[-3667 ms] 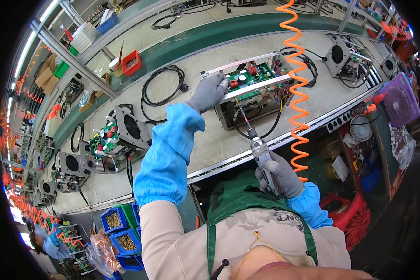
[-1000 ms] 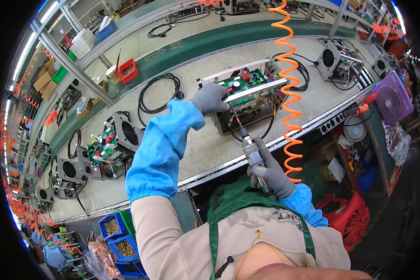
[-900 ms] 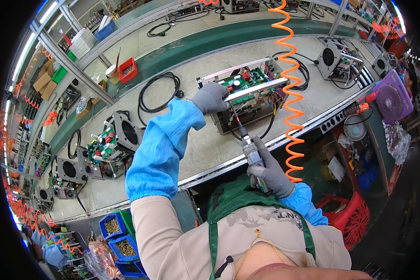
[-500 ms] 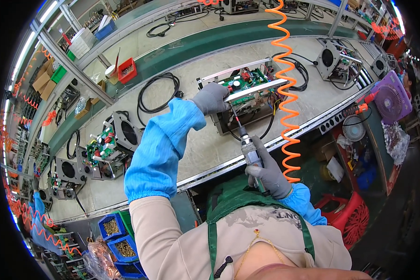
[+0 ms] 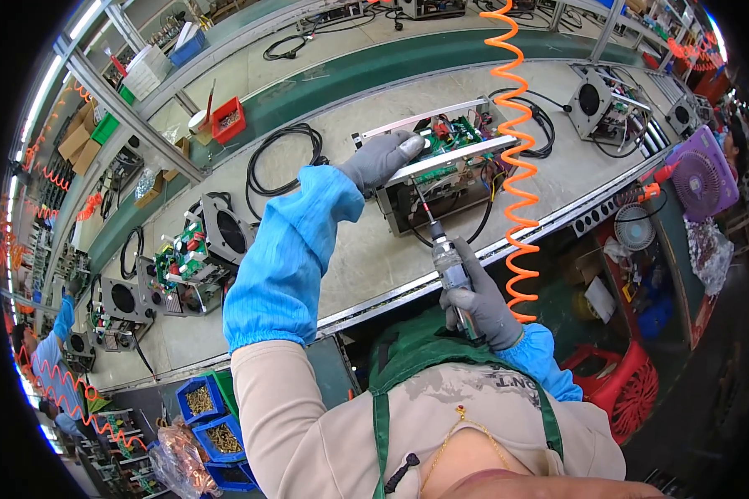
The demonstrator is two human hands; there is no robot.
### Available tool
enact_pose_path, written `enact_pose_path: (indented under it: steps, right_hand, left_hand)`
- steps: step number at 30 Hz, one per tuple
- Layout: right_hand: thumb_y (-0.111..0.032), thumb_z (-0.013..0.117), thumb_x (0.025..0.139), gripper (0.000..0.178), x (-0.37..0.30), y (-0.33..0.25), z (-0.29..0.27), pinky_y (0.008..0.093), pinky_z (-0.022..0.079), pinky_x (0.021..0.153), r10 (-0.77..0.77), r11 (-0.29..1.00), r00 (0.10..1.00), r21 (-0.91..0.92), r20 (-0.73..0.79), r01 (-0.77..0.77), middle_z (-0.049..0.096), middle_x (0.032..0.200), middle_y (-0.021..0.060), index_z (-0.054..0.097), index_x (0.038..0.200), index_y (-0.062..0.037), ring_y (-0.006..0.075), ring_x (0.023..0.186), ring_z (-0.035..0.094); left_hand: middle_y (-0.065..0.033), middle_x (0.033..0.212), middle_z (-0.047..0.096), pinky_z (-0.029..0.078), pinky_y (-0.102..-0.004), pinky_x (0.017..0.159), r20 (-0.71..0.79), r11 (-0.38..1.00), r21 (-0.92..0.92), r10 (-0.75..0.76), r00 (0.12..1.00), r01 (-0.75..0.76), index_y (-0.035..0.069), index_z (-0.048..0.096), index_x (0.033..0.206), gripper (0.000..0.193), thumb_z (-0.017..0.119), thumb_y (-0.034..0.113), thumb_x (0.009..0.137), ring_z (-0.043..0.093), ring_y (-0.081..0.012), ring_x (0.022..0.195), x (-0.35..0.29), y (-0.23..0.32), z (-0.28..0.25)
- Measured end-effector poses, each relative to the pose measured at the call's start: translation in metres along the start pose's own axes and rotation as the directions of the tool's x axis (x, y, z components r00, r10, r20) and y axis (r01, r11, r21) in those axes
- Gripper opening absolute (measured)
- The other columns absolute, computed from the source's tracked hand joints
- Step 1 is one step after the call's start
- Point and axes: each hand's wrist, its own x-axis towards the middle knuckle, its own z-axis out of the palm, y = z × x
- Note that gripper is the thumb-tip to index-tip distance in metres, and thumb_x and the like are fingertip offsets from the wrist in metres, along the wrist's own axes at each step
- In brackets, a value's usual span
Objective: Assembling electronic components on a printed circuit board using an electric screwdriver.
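Note:
An opened electronic unit (image 5: 441,204), with a metal frame and green circuit boards (image 5: 453,141) on top, stands on the workbench in front of me. My left hand (image 5: 383,160), in a grey glove, is closed over its left end, fingers reaching across the rail beside the boards. Gripped in my gloved right hand (image 5: 489,309) is a power screwdriver (image 5: 449,268), held below the unit at the bench's front edge. Its long bit points up to the near side of the frame; whether the tip touches a screw is too small to tell.
An orange coiled hose (image 5: 514,166) hangs just right of the unit. A black cable coil (image 5: 262,166) lies behind my left arm. Similar units (image 5: 187,258) stand left and another unit (image 5: 599,108) right. Blue bins (image 5: 200,401) hold screws. A co-worker (image 5: 50,358) is at far left.
My left fingers have moved up from the near rail's end onto the unit's top. The screwdriver has shifted slightly right. At far left, the co-worker has come further into view.

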Motion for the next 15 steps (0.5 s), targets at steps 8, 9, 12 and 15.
enact_pose_path:
  steps: [8,9,12,15]
  right_hand:
    - [-0.013,0.059,0.074,0.089,-0.002,-0.003,-0.003,0.0287,0.048,0.051,0.026,0.999,0.999,-0.035,0.019,-0.025,0.054,0.078,0.0096,0.013,0.150,-0.0193,0.0163,0.056,0.054]
    - [-0.014,0.059,0.074,0.090,-0.003,-0.004,-0.002,0.0285,0.048,0.051,0.033,0.998,0.999,-0.051,0.021,-0.032,0.054,0.078,0.0093,0.012,0.150,-0.0193,0.0160,0.056,0.054]
    - [-0.013,0.062,0.072,0.091,-0.004,0.000,-0.004,0.0293,0.047,0.053,0.015,0.999,1.000,-0.033,0.015,-0.014,0.054,0.078,0.0082,0.013,0.149,-0.0153,0.0158,0.059,0.055]
    - [-0.015,0.065,0.069,0.094,-0.008,-0.002,-0.020,0.0325,0.048,0.059,0.040,0.980,0.999,-0.194,0.022,-0.035,0.055,0.079,0.0124,0.014,0.148,-0.0104,0.0195,0.064,0.058]
  left_hand:
    - [-0.0188,0.093,0.059,0.042,-0.0382,0.083,0.020,1.000,0.013,-0.021,1.000,0.020,0.000,0.053,0.119,0.082,0.021,0.069,0.089,0.056,-0.0298,0.091,0.001,-0.006,0.000]
    - [-0.0188,0.093,0.059,0.042,-0.0382,0.083,0.020,1.000,0.013,-0.021,1.000,0.020,0.000,0.053,0.119,0.082,0.021,0.069,0.089,0.056,-0.0298,0.091,0.001,-0.007,0.000]
    - [-0.0221,0.094,0.060,0.042,-0.0396,0.086,0.009,0.999,-0.009,-0.040,0.999,0.040,0.000,0.054,0.118,0.076,0.028,0.066,0.090,0.056,-0.0343,0.094,-0.003,0.004,0.000]
    - [-0.0204,0.105,0.059,0.043,-0.0420,0.089,-0.229,0.927,0.374,0.077,0.970,0.015,0.003,0.056,0.117,0.060,0.050,0.054,0.085,0.055,-0.0353,0.100,-0.017,0.027,0.018]
